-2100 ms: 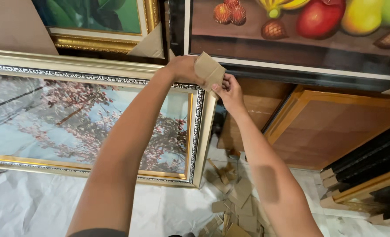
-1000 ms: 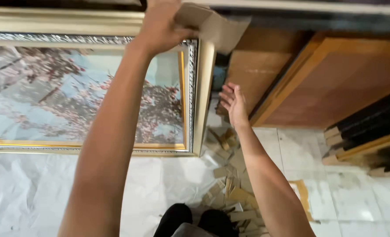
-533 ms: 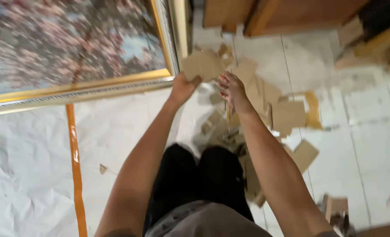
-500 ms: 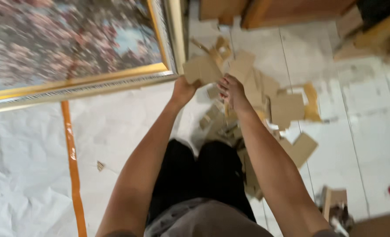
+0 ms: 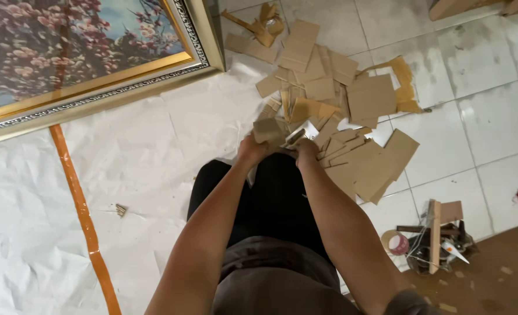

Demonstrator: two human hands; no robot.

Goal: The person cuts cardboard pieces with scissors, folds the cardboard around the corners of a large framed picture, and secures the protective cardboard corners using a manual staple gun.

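Both my hands are low over my knees at the edge of a heap of cardboard scraps (image 5: 334, 99) on the floor. My left hand (image 5: 252, 148) grips a small folded cardboard piece (image 5: 268, 129). My right hand (image 5: 305, 148) is closed right beside it, touching the same piece and a pale sliver (image 5: 298, 135) at its tip. What that sliver is I cannot tell.
A gold-framed blossom painting (image 5: 90, 52) lies at upper left on crumpled white paper (image 5: 31, 233) with an orange tape strip (image 5: 78, 204). At lower right sit a tape roll (image 5: 396, 242), a wooden stick and small tools (image 5: 439, 239). White tiles (image 5: 480, 76) lie to the right.
The view dropped from the leaning paintings to the floor. My left hand brought the cardboard piece down from the frame's corner; both hands now meet on it over my knees.
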